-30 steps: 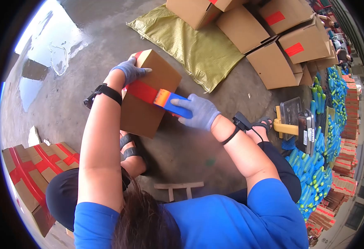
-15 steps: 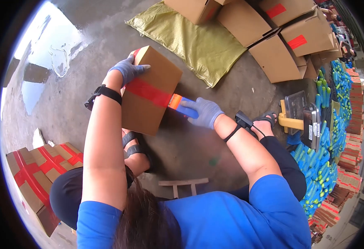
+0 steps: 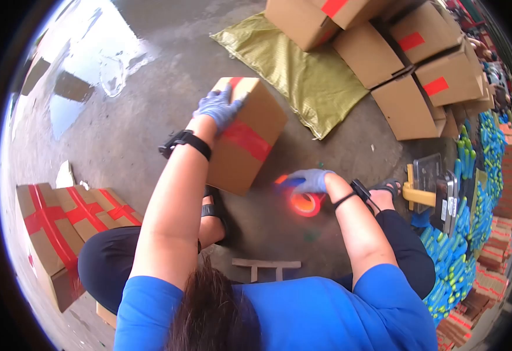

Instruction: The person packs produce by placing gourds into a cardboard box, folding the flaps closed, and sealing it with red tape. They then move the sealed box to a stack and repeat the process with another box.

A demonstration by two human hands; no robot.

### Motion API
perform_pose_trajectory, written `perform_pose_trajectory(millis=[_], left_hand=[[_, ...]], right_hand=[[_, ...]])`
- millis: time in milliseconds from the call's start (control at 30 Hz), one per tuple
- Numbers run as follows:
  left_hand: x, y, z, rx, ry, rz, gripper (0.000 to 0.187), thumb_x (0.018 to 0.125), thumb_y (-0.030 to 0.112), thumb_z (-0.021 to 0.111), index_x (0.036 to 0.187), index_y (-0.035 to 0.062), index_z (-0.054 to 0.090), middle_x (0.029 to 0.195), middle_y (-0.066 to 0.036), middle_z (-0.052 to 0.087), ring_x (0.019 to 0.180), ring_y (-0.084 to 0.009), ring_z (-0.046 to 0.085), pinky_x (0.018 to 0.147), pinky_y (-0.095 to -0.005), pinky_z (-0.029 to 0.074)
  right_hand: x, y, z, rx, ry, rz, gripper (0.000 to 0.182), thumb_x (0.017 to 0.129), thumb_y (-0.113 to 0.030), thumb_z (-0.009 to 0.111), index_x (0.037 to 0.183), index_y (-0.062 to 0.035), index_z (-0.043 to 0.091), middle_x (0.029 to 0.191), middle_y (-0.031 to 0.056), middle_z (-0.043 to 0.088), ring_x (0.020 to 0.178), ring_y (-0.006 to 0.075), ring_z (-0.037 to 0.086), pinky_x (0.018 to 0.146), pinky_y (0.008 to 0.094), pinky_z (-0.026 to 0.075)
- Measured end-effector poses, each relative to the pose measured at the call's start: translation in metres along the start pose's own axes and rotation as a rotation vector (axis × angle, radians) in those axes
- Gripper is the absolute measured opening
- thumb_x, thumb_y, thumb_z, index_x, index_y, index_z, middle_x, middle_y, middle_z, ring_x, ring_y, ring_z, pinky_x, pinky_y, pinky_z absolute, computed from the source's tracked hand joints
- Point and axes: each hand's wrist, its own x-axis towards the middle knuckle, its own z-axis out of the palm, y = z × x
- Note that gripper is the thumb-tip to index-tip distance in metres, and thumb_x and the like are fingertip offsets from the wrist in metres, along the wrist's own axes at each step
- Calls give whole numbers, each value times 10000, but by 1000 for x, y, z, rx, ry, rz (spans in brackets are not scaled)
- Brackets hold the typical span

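A cardboard box [image 3: 253, 114] stands tilted on the floor in front of me, with red tape across its side and over its top edge. My left hand [image 3: 218, 110], in a grey-blue glove, grips its upper left edge, fingers over the top and thumb along the side. Lower right of the box, apart from it, my gloved right hand [image 3: 308, 180] is closed around a tape dispenser [image 3: 283, 181] with an orange end. The dispenser carries a red tape roll [image 3: 305, 205], which hangs below my fingers and is blurred by motion.
Taped boxes [image 3: 57, 234] stand at my left. Untaped-looking open cartons [image 3: 408, 108] are piled at upper right, beside a yellow-green woven sheet [image 3: 303, 76]. A scale [image 3: 422, 190] and many blue-netted green vegetables [image 3: 452, 257] lie on the right. A small stool [image 3: 266, 264] is below me.
My right hand has drawn the tape dispenser away from the box's side, down and to the right, turning it so the roll shows. My left hand stays on the box's upper edge.
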Motion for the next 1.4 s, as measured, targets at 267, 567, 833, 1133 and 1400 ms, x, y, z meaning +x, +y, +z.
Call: perform_pose_trajectory(millis=[267, 567, 833, 1133, 1400], left_hand=[[-36, 25, 32, -182, -91, -369, 1010, 824, 797, 555, 1569, 139, 376, 1556, -233, 421, 1435, -390, 421, 1173, -529, 330], [-76, 51, -64, 165, -168, -232, 709, 971, 631, 443, 1174, 12, 724, 1159, -208, 724, 1120, -350, 688, 968, -431, 525], [-134, -93, -180, 65, 318, -813, 692, 1007, 527, 428, 1487, 31, 461, 1445, -271, 535, 1374, -409, 492, 1144, -455, 400], [-126, 28, -147, -65, 335, -220, 659, 1003, 510, 438, 1447, 29, 508, 1334, -244, 630, 1264, -394, 588, 1080, -472, 458], [-63, 86, -81, -617, 274, 147, 583, 992, 449, 552, 1361, 0, 597, 1292, -264, 650, 1232, -383, 616, 1061, -433, 469]], right_hand=[[74, -54, 80, 1803, 489, -239, 634, 1027, -584, 477, 1445, -107, 487, 1349, 69, 609, 1241, 264, 560, 1108, 416, 434], [134, -52, 72, 1641, 250, -661, 615, 938, -393, 712, 1435, -94, 511, 1358, 82, 623, 1237, 265, 599, 1075, 445, 485], [190, -239, 16, 853, 53, -1084, 722, 971, -272, 677, 1554, -25, 330, 1412, 181, 568, 1296, 262, 557, 1097, 373, 449], [164, -274, 56, -44, 176, -928, 644, 965, -356, 638, 1509, -68, 447, 1503, 144, 517, 1388, 297, 475, 1168, 425, 372], [13, -93, -180, -434, 1371, -258, 754, 841, -335, 734, 1500, -99, 456, 1531, 190, 458, 1423, 338, 428, 1193, 443, 345]])
